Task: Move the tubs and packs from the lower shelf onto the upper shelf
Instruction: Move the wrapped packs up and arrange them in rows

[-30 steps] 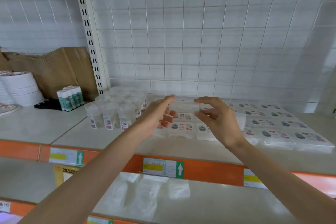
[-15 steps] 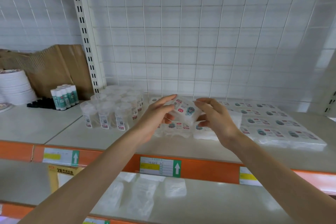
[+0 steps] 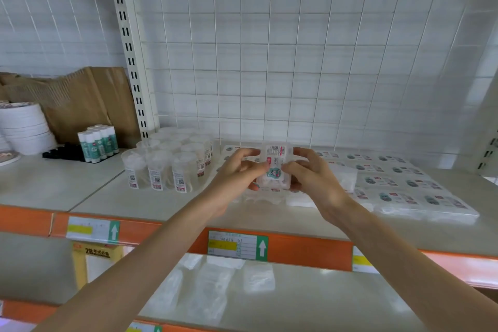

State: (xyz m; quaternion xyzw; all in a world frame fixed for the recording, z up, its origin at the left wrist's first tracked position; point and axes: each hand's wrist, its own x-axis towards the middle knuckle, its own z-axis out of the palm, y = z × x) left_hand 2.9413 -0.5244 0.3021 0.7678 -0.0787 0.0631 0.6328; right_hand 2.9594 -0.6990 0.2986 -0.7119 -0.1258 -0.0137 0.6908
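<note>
You are holding a small clear pack point(image 3: 274, 167) upright above the upper shelf point(image 3: 67, 186), your left hand point(image 3: 237, 172) and right hand point(image 3: 312, 178) pinching its sides with curled fingers point(image 3: 242, 154). Its label is showing a barcode, a red mark and a teal picture; the wording is probably too blurred to read. A shelf tag point(image 3: 237, 245) is showing a white arrow on green. More clear packs point(image 3: 210, 286) are lying on the lower shelf point(image 3: 336, 304).

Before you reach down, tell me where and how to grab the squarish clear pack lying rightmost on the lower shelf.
Free a hand first: left hand and right hand both hold the small box. Probably pinch the squarish pack across its side edges from the front and above: it lies flat on the lower shelf, bare shelf to its right, a slim gap to the next pack.
</note>
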